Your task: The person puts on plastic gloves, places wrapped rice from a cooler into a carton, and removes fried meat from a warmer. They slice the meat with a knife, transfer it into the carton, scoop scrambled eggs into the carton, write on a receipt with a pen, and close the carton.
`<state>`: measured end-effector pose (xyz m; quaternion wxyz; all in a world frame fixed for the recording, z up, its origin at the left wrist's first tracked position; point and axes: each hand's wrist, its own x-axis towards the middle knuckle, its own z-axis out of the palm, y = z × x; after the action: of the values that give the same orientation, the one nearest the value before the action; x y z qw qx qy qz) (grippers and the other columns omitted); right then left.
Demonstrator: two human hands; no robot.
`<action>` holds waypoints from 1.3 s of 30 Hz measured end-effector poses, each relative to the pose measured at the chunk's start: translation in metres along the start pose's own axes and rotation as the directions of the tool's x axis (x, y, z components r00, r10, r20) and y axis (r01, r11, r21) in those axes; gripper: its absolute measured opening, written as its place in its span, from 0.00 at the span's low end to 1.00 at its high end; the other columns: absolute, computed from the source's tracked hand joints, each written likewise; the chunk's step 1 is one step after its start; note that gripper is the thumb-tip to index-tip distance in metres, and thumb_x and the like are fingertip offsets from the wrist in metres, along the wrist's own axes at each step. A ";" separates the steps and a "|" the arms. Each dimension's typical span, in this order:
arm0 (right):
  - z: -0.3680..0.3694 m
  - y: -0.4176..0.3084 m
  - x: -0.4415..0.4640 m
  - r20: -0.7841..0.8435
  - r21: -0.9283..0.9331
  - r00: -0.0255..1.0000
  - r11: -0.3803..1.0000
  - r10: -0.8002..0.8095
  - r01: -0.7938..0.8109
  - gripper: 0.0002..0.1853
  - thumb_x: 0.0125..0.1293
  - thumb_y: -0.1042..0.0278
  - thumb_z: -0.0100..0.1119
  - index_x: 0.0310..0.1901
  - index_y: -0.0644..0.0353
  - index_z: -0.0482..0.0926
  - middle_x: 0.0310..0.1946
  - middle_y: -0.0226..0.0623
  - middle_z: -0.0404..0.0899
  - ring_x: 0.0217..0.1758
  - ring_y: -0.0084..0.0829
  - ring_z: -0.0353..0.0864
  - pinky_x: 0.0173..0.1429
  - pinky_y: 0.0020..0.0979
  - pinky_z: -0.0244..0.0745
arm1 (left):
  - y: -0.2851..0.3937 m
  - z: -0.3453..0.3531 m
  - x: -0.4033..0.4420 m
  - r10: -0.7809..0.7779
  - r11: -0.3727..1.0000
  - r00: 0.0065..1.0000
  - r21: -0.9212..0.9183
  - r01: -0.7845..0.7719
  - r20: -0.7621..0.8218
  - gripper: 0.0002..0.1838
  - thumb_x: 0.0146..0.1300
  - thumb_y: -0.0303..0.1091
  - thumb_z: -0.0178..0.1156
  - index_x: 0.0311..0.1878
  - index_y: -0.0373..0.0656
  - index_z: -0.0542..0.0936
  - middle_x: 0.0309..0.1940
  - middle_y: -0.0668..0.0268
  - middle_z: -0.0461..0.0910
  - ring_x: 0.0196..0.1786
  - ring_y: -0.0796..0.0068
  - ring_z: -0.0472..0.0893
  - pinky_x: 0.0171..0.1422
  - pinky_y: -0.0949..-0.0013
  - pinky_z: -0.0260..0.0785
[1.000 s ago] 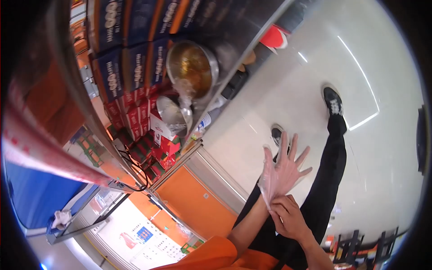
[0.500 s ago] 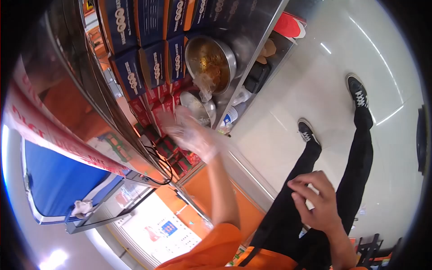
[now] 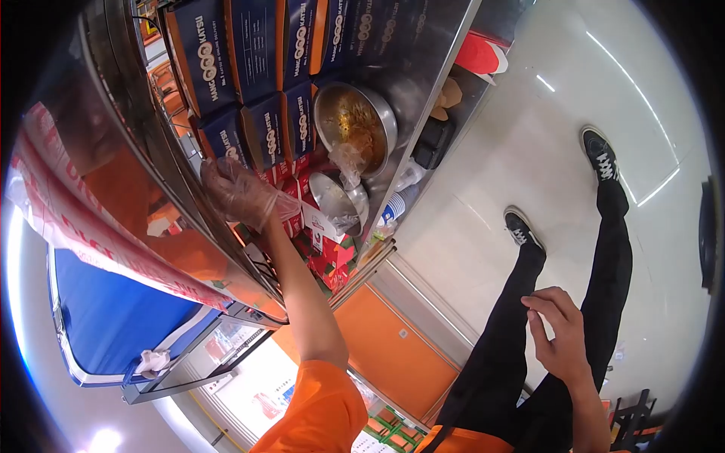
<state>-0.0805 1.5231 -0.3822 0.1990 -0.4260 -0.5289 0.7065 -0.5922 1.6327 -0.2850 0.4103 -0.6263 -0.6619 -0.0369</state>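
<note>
My left hand point(image 3: 240, 190), in a clear plastic glove, is at the left end of the shelf, over the lower part of a blue printed box point(image 3: 225, 140). Its fingers are curled, and whatever lies under them is hidden. To its right a metal bowl point(image 3: 329, 190) has clear plastic draped over its edge. A bigger metal bowl point(image 3: 325, 143) holds brownish food and a crumpled clear plastic piece point(image 3: 349, 162). My bare right hand point(image 3: 560, 332) hangs in front of my legs, fingers loosely bent and apart from the thumb, holding nothing visible.
Blue boxes point(image 3: 300, 38) stand stacked behind the bowls, with red cartons point(image 3: 321, 257) nearer the shelf's left end. A curved glossy panel point(image 3: 151, 158) borders the shelf. Blue-and-white cups point(image 3: 393, 208) and a black container point(image 3: 432, 136) sit on a lower shelf.
My left hand has moved left and slightly up, away from the smaller bowl to the blue boxes. My right hand has shifted a little right within the view, its fingers still loosely bent.
</note>
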 end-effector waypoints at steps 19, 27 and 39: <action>0.010 0.000 0.008 -0.066 -0.016 0.997 0.999 0.035 -0.037 0.12 0.62 0.84 0.61 0.47 0.63 0.82 0.42 0.44 0.79 0.41 0.42 0.82 0.44 0.37 0.77 | 0.022 -0.035 -0.052 -0.271 0.878 0.960 0.429 0.214 0.074 0.09 0.72 0.36 0.59 0.43 0.39 0.77 0.47 0.55 0.83 0.53 0.51 0.82 0.50 0.52 0.77; 0.054 -0.044 0.010 0.146 0.284 0.989 0.958 -0.021 -0.021 0.46 0.56 0.61 0.79 0.73 0.59 0.62 0.69 0.49 0.65 0.70 0.45 0.69 0.65 0.42 0.73 | 0.143 -0.193 -0.161 -0.238 0.948 0.919 -0.129 0.290 0.314 0.30 0.74 0.27 0.52 0.74 0.24 0.60 0.72 0.37 0.64 0.74 0.35 0.64 0.79 0.42 0.57; 0.087 -0.181 -0.105 0.484 0.360 0.874 0.919 -0.035 -0.162 0.55 0.62 0.66 0.75 0.79 0.59 0.41 0.67 0.40 0.66 0.67 0.31 0.70 0.71 0.36 0.68 | 0.114 -0.456 -0.048 -0.099 -0.054 0.661 -0.667 0.743 0.744 0.16 0.66 0.25 0.65 0.56 0.40 0.76 0.70 0.48 0.66 0.76 0.52 0.64 0.80 0.55 0.55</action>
<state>-0.1232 1.4610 -0.1682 0.1181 -0.2061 -0.3959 0.8870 -0.2734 1.3618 -0.0655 -0.3191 -0.4592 -0.7080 -0.4314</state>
